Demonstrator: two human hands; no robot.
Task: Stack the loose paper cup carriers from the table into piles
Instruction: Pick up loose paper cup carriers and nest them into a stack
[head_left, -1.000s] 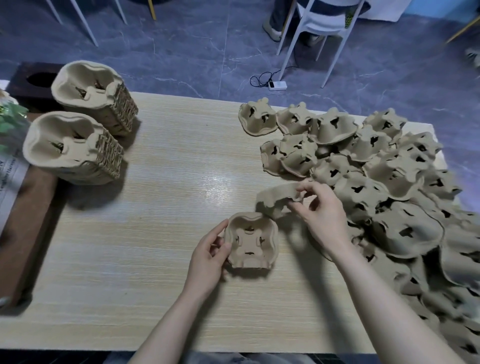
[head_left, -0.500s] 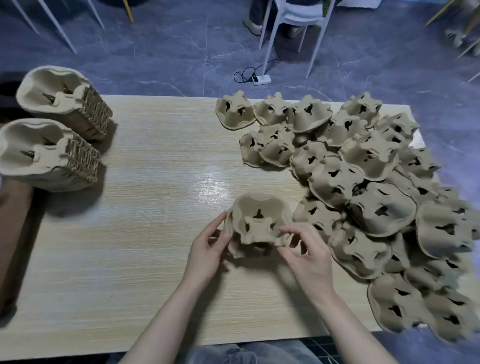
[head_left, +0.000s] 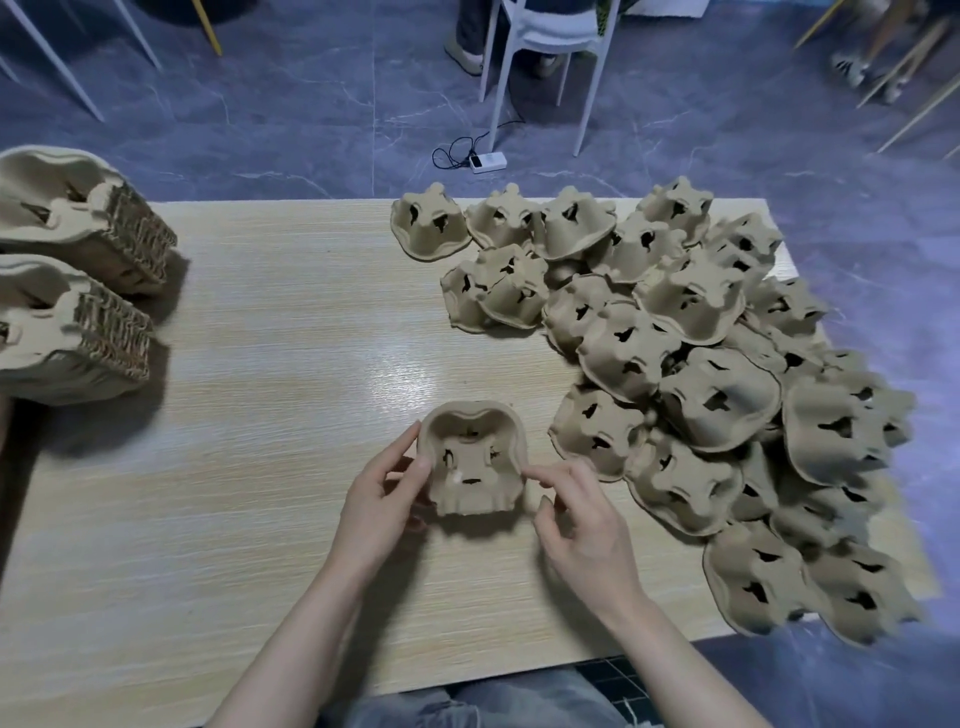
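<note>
A small nested pile of brown pulp cup carriers (head_left: 474, 460) sits open side up on the wooden table (head_left: 249, 426), near its front middle. My left hand (head_left: 382, 501) grips the pile's left rim, thumb on top and fingers behind. My right hand (head_left: 584, 527) hovers just right of the pile with loosely curled fingers and holds nothing; its index fingertip is at the right rim. A big heap of loose carriers (head_left: 717, 400), mostly upside down, covers the table's right side.
Two tall finished stacks lie on their sides at the left edge, one behind (head_left: 83, 223) and one in front (head_left: 67, 332). Beyond the table are a white chair (head_left: 545, 36) with a person's feet and a power strip (head_left: 487, 162) on the floor.
My right hand carried a carrier from the heap and set it into the one by my left hand. It has since let go and drawn slightly right.
</note>
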